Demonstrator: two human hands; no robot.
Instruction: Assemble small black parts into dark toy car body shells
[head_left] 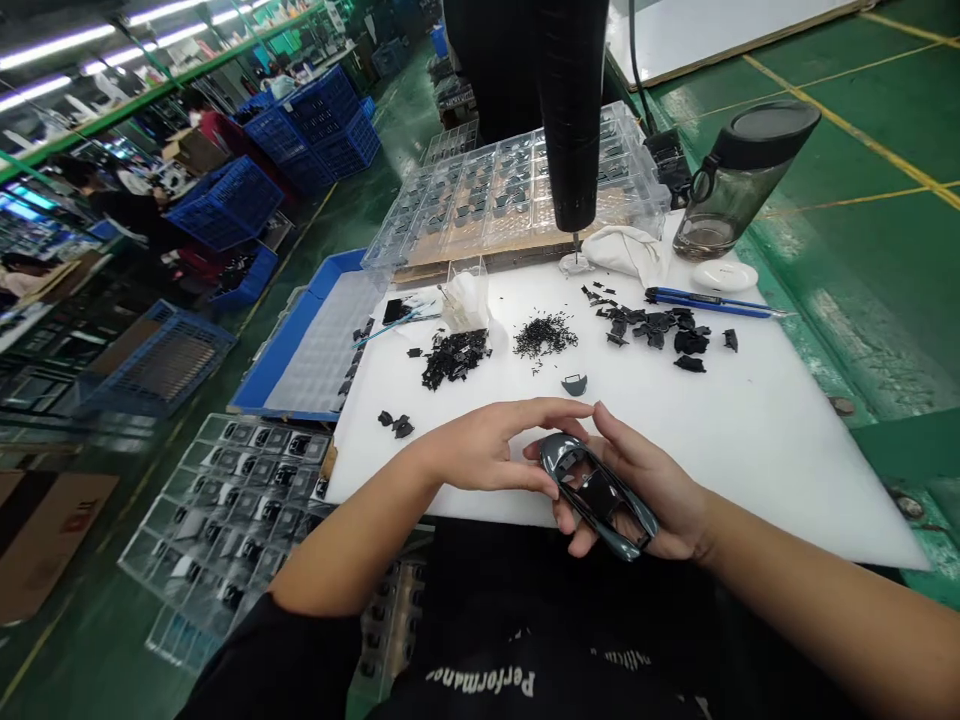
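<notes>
Well, right hand (664,490) clamps glossy shell (556,453) in fingers by near edge of surface (772,440); left hand (484,445) touches it, fingers apart; slack grip might drop it.

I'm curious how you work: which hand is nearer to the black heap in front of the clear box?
Left. The left hand is on the person's side of the heap, slightly rightward; the right hand is farther right.

One shell (598,492) in two hands (664,495); one grey piece (574,385) just beyond them. Farther off, one screwdriver (573,120); rightward, one bottle (739,185).
</notes>
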